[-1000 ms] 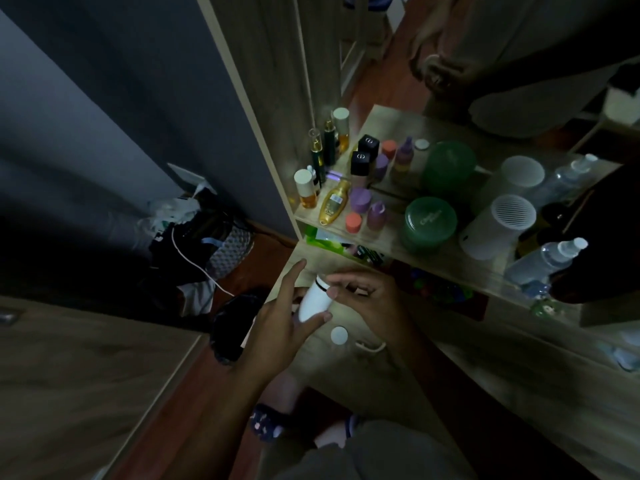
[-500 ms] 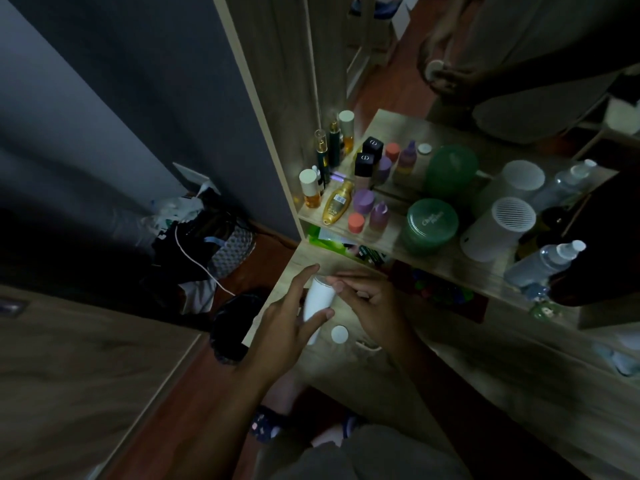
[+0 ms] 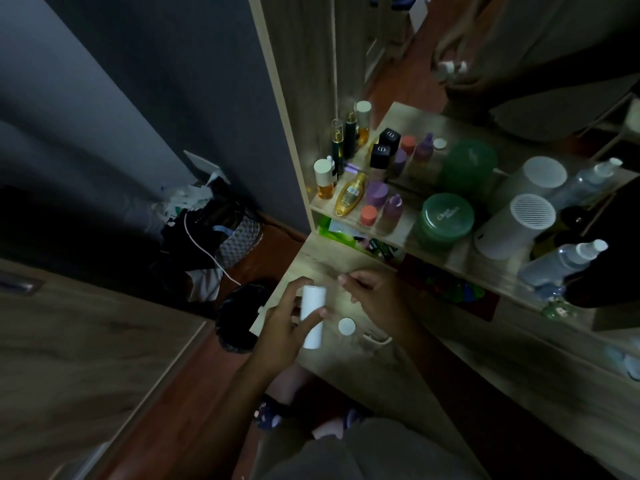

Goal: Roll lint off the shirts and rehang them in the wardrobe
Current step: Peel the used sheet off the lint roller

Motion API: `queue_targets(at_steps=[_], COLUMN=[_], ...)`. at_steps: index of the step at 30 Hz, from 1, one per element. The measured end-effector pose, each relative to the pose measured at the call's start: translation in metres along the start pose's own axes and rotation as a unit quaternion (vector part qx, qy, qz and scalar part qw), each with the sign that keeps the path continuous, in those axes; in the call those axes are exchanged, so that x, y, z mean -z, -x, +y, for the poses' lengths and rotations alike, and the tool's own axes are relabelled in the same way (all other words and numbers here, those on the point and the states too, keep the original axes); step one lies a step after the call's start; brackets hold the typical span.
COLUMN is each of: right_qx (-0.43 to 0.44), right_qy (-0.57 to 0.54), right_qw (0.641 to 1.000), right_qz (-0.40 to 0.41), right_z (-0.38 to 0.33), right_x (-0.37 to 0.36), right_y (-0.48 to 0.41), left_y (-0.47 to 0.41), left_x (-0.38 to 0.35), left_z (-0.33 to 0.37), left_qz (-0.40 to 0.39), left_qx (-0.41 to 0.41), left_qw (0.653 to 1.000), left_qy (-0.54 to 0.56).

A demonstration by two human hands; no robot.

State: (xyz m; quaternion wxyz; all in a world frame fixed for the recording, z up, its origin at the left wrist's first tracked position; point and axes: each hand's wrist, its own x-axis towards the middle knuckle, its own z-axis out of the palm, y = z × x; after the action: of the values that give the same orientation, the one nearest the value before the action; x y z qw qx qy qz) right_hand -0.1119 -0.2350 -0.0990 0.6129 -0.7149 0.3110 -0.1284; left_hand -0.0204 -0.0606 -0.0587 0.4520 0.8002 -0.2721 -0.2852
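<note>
Fingers point(image 3: 293, 295) of left hand point(image 3: 280, 323) grasp lint roller point(image 3: 313, 299) above wooden desk point(image 3: 363, 370); right hand point(image 3: 377, 299) relaxed.

Just one view here, a wide-angle camera worn on the head and pointed forward and steeply down. The left hand point(image 3: 284, 327), right hand point(image 3: 377, 299) and white roller point(image 3: 312, 297) are caught close up just below centre, over the wooden desk top point(image 3: 381, 375). The cluttered shelf point(image 3: 460, 261) is seen a bit farther off at upper right, with the floor point(image 3: 194, 393) well below at lower left. The wearer's own lap point(image 3: 363, 452) is clipped by the bottom edge.
</note>
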Motion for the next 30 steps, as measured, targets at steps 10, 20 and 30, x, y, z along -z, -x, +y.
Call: queue_targets(at_steps=[10, 20, 30], right_qx=[0.023, -0.032, -0.035], right_qy=[0.347, 0.475, 0.461], right_qw=[0.935, 0.868, 0.873], right_qz=[-0.063, -0.141, -0.154], right_z=[0.141, 0.127, 0.126], right_x=[-0.026, -0.054, -0.042], right_y=[0.008, 0.008, 0.002], left_y=[-0.006, -0.007, -0.008], left_x=[-0.003, -0.01, -0.001], left_z=[-0.008, 0.001, 0.011], left_qz=[0.11, 0.127, 0.137], left_qx=[0.198, 0.288, 0.286], left_qw=[0.95, 0.906, 0.881], left_qy=[0.216, 0.282, 0.35])
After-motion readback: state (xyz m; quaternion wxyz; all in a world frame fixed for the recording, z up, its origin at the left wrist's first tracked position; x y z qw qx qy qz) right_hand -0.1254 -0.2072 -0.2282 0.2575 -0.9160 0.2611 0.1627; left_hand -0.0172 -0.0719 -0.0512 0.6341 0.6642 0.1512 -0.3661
